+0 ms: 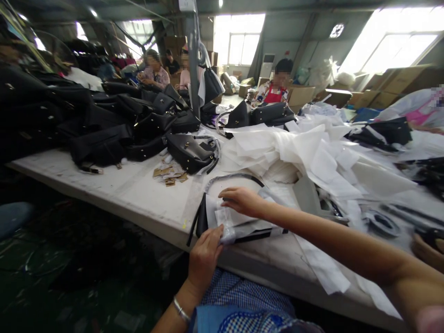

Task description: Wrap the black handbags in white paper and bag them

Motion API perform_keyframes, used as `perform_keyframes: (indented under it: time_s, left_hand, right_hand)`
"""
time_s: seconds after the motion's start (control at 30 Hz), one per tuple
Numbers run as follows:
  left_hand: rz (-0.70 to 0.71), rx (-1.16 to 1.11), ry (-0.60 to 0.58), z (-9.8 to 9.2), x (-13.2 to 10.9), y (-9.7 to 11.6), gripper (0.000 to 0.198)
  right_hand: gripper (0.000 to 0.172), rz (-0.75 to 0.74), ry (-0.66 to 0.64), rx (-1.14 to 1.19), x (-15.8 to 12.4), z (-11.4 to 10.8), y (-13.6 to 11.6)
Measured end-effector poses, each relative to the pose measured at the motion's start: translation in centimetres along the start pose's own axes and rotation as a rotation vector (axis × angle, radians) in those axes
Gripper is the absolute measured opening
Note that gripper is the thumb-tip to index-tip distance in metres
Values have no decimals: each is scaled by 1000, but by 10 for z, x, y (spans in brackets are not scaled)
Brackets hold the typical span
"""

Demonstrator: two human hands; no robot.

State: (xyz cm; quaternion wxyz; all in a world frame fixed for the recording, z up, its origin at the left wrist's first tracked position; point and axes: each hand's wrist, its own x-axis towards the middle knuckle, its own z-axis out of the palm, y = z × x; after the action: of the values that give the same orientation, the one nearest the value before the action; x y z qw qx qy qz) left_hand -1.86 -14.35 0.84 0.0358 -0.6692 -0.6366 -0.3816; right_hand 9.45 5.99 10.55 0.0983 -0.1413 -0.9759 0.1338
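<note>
A black handbag (pixel 201 223) lies in front of me at the table's edge, with white sheet and clear plastic over its face. Its handle (pixel 255 178), covered in part by clear wrap, arches away on the far side. My left hand (pixel 204 253) grips the near edge of the bag, its fingertips on a shiny clear plastic piece (pixel 228 231). Over the bag's upper part lies my right hand (pixel 241 201), fingers stretched to the left on the white covering. A small dark bit shows at its fingertips; I cannot make out what it is.
Many black handbags (pixel 149 111) are heaped at the left. Small brown packets (pixel 169 174) lie beside one black bag (pixel 192 152). White sheets (pixel 277 143) pile up behind and to the right, near a tape roll (pixel 381 223). Several people sit beyond; a post (pixel 194 60) rises at the table.
</note>
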Motion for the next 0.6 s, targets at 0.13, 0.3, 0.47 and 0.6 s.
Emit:
perform_keyframes:
  time_s: [0.13,0.3,0.47,0.6]
  left_hand:
    - [-7,-9,22,-1,1,1,37]
    - [-22,-121,-92,-22,8,7,42]
    - [13,-120,-134,-27,12,7,39]
    - [97,0,42,-10,8,2,29]
  right_hand:
    - [73,53,-111,14,-30,23,-18]
    - [75,40,-169,54,-32,32,-12]
    - [76,49,-140,62,-32,34,-9]
    - [76,39,-85,60,-34,38,-10]
